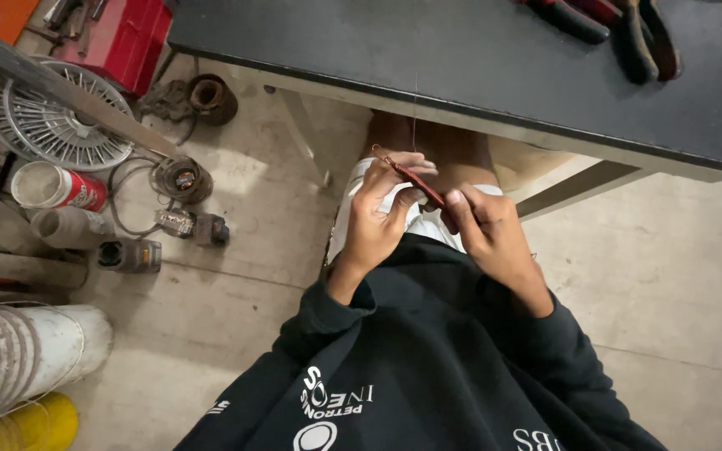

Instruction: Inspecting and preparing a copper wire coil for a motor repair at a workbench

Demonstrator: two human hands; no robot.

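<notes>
You are sitting at the dark workbench (478,67), your left hand (373,221) and right hand (486,230) both pinching a thin reddish strip (415,179) over your lap; loosening either grip is likely letting it fall floorward.

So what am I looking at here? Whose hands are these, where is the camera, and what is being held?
There is no machine: a seated person wears a camera on the head, looking down at their own lap. The left hand and right hand together pinch a thin reddish strip in front of a dark workbench, with a fine wire running up from it. Red-handled pliers lie on the bench. On the floor to the left are a wire fan guard, a red can and pale buckets.
</notes>
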